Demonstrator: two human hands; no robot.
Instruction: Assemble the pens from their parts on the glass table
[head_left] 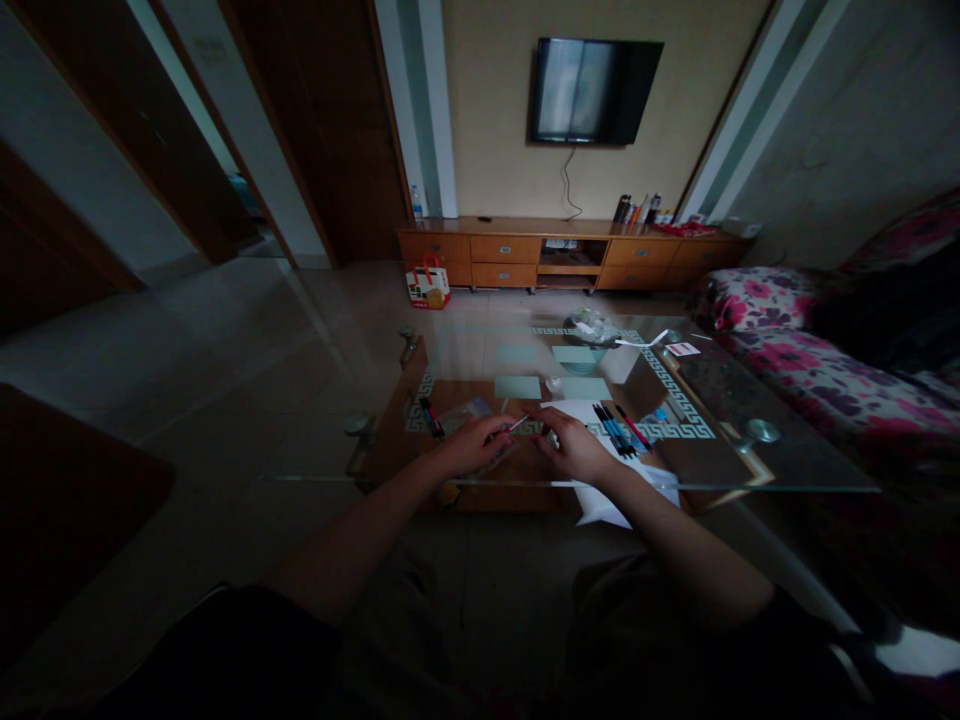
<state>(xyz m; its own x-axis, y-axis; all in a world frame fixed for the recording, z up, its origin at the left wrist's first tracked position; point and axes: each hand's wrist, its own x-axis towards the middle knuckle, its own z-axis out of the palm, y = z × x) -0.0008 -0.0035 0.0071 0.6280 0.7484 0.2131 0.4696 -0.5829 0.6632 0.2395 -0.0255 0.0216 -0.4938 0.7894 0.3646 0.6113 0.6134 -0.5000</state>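
My left hand (480, 443) is closed around a slim pen part (517, 425), red near the fingers with a thin pale end pointing right. Just beside that end is my right hand (576, 445), its thumb and fingers curved but apart, and I see nothing held in it. Both hands are above the near edge of a glass table (810, 470). Several dark pens with blue grips (615, 430) lie in a row on white paper (600, 510) right of my right hand, along with a red-and-black pen (634, 428). More pens (431, 418) rest left of my left hand.
Clear plastic packaging (592, 325) and a red-and-white card (682, 349) lie at the table's far right. Behind stands a low wooden cabinet (502, 250) under a wall television (592, 92). A paper bag (428, 285) is on the floor. A flowered sofa (772, 300) stands right.
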